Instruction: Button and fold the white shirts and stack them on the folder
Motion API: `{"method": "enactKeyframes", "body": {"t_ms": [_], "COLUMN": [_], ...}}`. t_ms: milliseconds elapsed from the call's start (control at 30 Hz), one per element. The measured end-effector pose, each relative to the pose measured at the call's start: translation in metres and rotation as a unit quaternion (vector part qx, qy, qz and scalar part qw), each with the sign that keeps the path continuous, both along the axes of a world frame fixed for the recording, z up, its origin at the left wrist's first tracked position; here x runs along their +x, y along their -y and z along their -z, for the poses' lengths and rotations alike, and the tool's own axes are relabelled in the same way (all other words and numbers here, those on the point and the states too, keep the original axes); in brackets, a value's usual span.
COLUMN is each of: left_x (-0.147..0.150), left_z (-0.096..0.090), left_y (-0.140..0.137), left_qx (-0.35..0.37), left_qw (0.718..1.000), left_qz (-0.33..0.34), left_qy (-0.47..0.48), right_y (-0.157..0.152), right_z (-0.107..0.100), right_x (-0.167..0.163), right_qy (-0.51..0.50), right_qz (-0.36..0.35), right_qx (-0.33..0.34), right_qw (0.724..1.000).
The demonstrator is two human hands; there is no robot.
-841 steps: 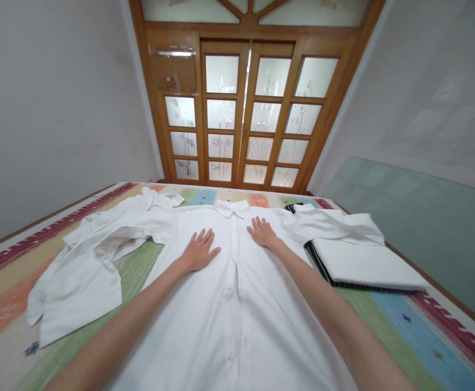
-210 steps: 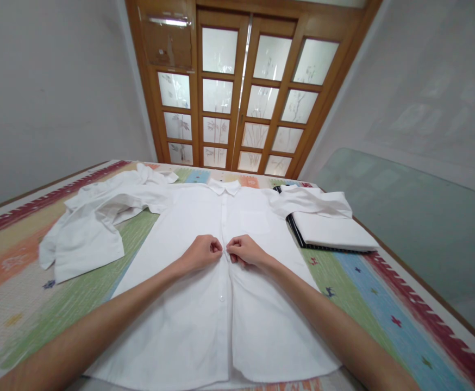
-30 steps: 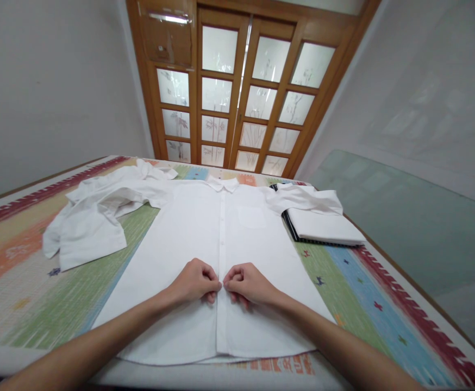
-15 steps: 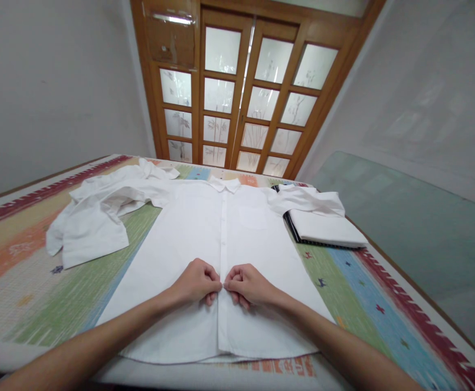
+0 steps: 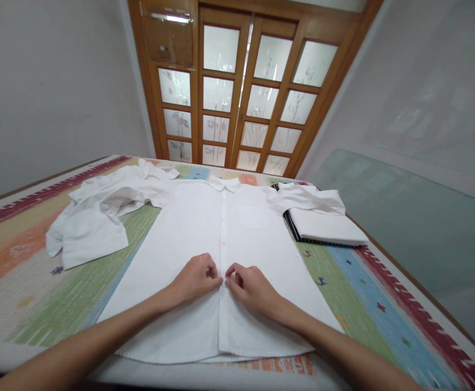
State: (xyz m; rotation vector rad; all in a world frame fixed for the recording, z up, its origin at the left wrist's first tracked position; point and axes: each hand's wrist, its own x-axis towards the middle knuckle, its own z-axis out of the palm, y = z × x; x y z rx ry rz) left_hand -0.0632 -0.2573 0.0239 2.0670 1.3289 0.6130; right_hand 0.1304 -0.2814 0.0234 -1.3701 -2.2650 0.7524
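A wood-framed sliding door (image 5: 236, 103) with frosted panes is set beyond a surface covered by a multicoloured striped cloth (image 5: 363, 293). On this cloth, a smooth white long-sleeved shirt (image 5: 254, 239) is laid flat, collar away from the wearer. Its buttoned placket is met at the lower front by the curled fingertips of the left hand (image 5: 199, 278) and right hand (image 5: 254, 288); whether fabric is pinched cannot be told. One sleeve is crumpled; the other is draped over a rectangular folded white fabric (image 5: 327, 227). The curved hem is located near the cloth's front edge; striped cloth is exposed along both sides.
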Motion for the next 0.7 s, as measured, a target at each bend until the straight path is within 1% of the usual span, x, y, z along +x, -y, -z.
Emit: {"method": "enactKeyframes", "body": {"t_ms": [67, 167, 300, 333, 400, 467, 533, 600, 700], "left_x": [-0.002, -0.005, -0.017, -0.021, -0.031, -0.040, -0.047, -0.051, -0.056], "left_z": [0.000, 0.001, 0.011, 0.013, 0.019, 0.022, 0.025, 0.027, 0.030], "left_y": [-0.001, -0.003, -0.016, -0.022, -0.034, -0.046, -0.056, -0.063, -0.068], "left_qx": [0.026, 0.075, 0.161, 0.168, 0.163, 0.148, 0.136, 0.135, 0.141], "left_qw": [0.999, 0.996, 0.985, 0.983, 0.980, 0.978, 0.974, 0.970, 0.964], "left_qz": [0.023, 0.043, 0.045, 0.040, 0.030, 0.023, 0.013, -0.002, -0.014], "left_qy": [-0.004, -0.001, -0.043, -0.062, -0.105, -0.148, -0.180, -0.202, -0.224], "right_y": [0.002, 0.006, 0.011, 0.011, 0.008, -0.002, -0.016, -0.032, -0.047], "right_z": [0.002, 0.006, 0.007, 0.007, 0.005, 0.002, 0.001, 0.001, 0.005], "right_x": [0.003, 0.010, 0.017, 0.018, 0.018, 0.018, 0.017, 0.016, 0.011], "right_qy": [0.046, 0.095, 0.133, 0.132, 0.118, 0.103, 0.101, 0.110, 0.137], "right_qz": [-0.027, -0.069, -0.124, -0.131, -0.122, -0.101, -0.090, -0.087, -0.105], "right_qx": [0.042, 0.078, 0.122, 0.136, 0.176, 0.223, 0.249, 0.243, 0.186], "right_qw": [0.998, 0.990, 0.976, 0.973, 0.970, 0.964, 0.959, 0.960, 0.967]}}
